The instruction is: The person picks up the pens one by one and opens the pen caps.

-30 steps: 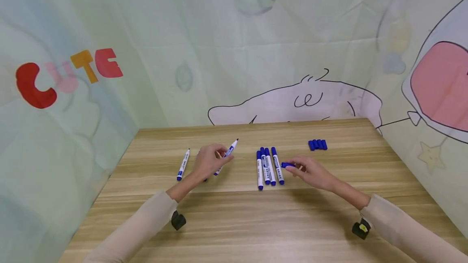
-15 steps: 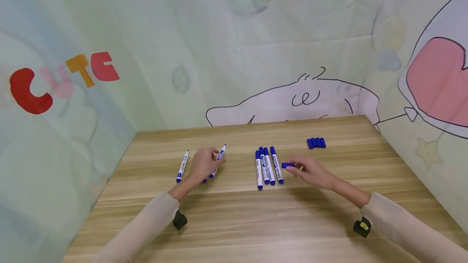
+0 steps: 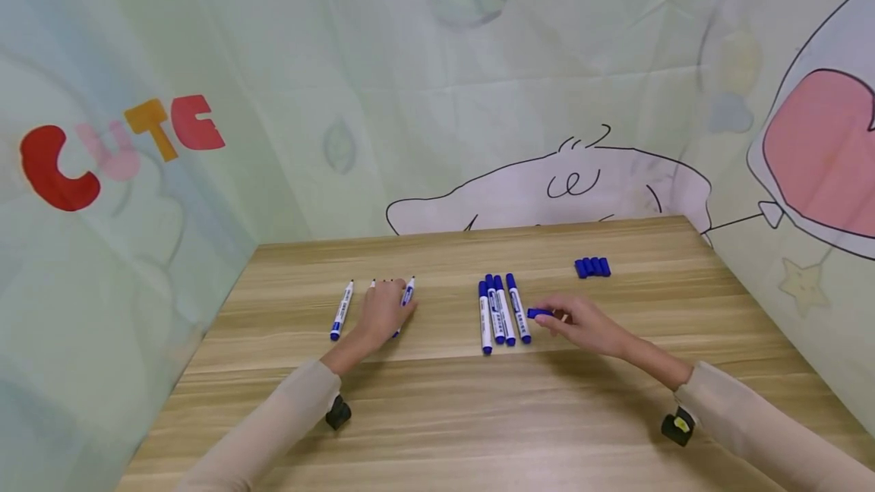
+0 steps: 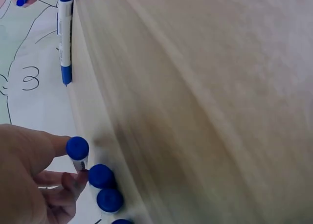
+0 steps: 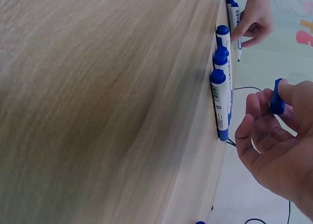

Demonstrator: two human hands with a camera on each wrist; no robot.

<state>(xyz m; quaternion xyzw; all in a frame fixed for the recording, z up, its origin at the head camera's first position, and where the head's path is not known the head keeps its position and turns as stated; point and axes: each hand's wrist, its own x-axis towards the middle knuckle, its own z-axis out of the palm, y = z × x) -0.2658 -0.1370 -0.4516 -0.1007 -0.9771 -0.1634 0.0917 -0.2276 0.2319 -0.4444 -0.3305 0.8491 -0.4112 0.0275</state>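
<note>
An uncapped blue whiteboard marker [image 3: 408, 293] is pinched between the thumb and fingers of my left hand [image 3: 383, 317], low at the table. In the left wrist view its blue end [image 4: 78, 148] sits beside the blue ends of other markers [image 4: 101, 176]. Tips of uncapped markers peek out past the knuckles; their bodies are hidden by the hand. Farther left lies another uncapped marker [image 3: 342, 311], tip pointing away. My right hand [image 3: 581, 323] holds a blue marker cap [image 3: 538, 313] between thumb and fingertips, just right of a capped marker [image 3: 518, 310].
Several capped markers [image 3: 500, 311] lie in a loose row mid-table, between the hands. A row of several blue caps [image 3: 592, 267] lies at the back right. The wooden table [image 3: 437, 416] ends at a printed cloth backdrop [image 3: 342, 97].
My left hand has moved left and down with the uncapped marker, bringing it beside the other uncapped ones. The right hand stays nearly still with the cap.
</note>
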